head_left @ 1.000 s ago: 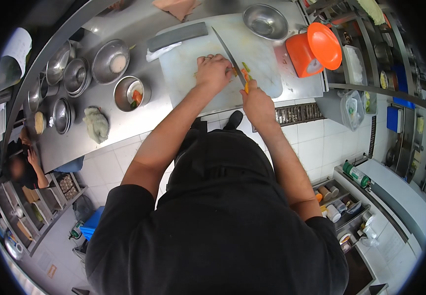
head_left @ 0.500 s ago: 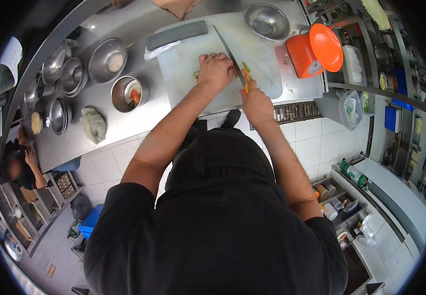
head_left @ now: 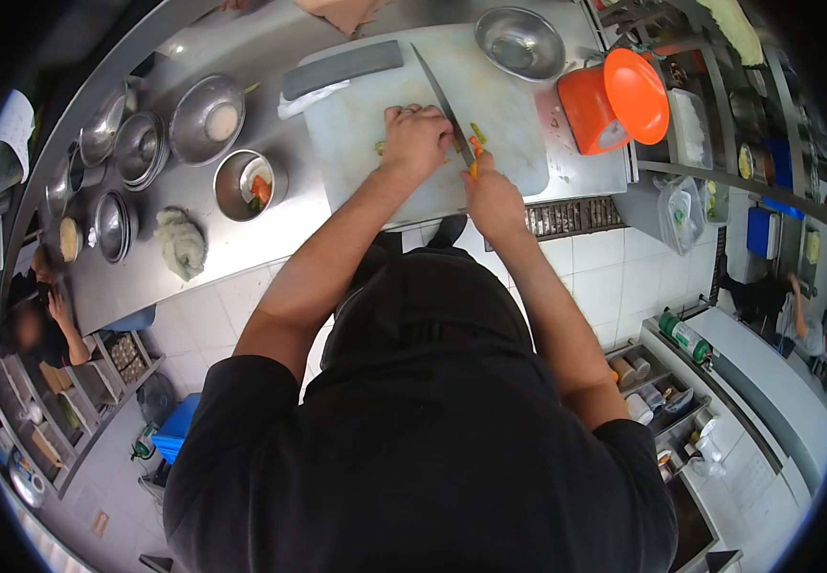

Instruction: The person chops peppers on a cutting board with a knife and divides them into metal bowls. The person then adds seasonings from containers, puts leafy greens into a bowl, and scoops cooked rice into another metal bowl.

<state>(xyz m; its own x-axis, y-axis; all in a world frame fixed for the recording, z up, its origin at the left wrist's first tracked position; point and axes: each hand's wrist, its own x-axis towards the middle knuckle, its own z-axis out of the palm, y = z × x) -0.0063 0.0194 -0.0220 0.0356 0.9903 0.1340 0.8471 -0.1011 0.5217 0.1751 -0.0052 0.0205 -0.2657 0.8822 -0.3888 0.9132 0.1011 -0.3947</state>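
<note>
My right hand (head_left: 494,204) is wrapped round the yellow handle of a long knife (head_left: 440,94), whose blade lies across the white cutting board (head_left: 365,110) and points away from me. Just left of the blade, my left hand (head_left: 417,140) has its fingers curled down on the board; something small under the fingertips is mostly hidden. Green and orange vegetable pieces (head_left: 477,136) lie along the right side of the blade. A bit of green (head_left: 380,148) shows beside my left hand. On the board's far left part rests a dark grey slab (head_left: 344,69) with a white cloth (head_left: 313,99) under it.
Left of the board stand a steel pot (head_left: 233,187) with red and green pieces, several steel bowls (head_left: 190,107) and a crumpled cloth (head_left: 180,243). Beyond is a steel bowl (head_left: 509,48), near an orange scale (head_left: 587,112). One person (head_left: 46,320) is at far left, another (head_left: 802,320) at far right.
My right hand has drawn back slightly toward me with the knife. My left hand stays nearly in place. A second person has come into view at the far right.
</note>
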